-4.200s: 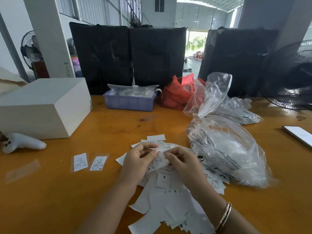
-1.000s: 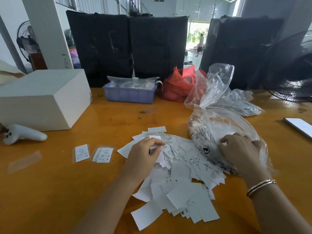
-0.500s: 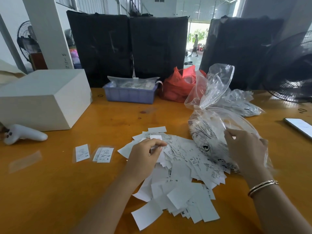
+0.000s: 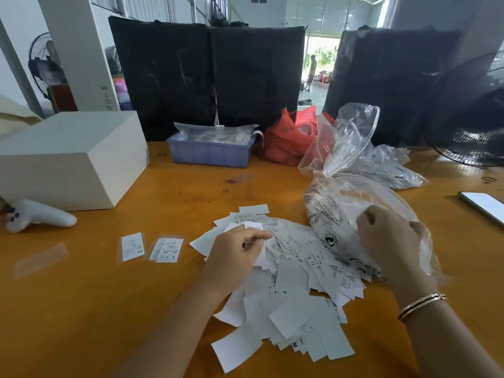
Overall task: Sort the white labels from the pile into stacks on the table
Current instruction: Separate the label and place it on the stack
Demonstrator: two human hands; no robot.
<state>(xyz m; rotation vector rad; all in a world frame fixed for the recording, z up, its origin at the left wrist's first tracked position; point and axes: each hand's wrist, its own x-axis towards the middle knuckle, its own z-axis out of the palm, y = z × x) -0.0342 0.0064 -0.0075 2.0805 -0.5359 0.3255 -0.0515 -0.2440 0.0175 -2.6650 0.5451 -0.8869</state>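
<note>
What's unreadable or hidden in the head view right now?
- Right hand: fingers curl away behind its own back, so its grip on the clear plastic bag is unclear.
- Left hand: covers most of its pinched labels.
- White label pile: print too small.

You work on a glossy, varnished wood surface point(image 4: 109, 309) that mirrors the light. The labels point(image 4: 294, 304) in the pile on it look like thin matt white paper with fine black print. Right of the pile, your right hand point(image 4: 387, 241) grips a clear, crinkly plastic bag point(image 4: 343, 203) printed in black. Left of the pile, two small stacks point(image 4: 148, 246) lie in shiny clear sleeves. Behind the pile stands a smooth lilac plastic tray point(image 4: 210, 154), beside it a thin red plastic bag point(image 4: 286, 143).
</note>
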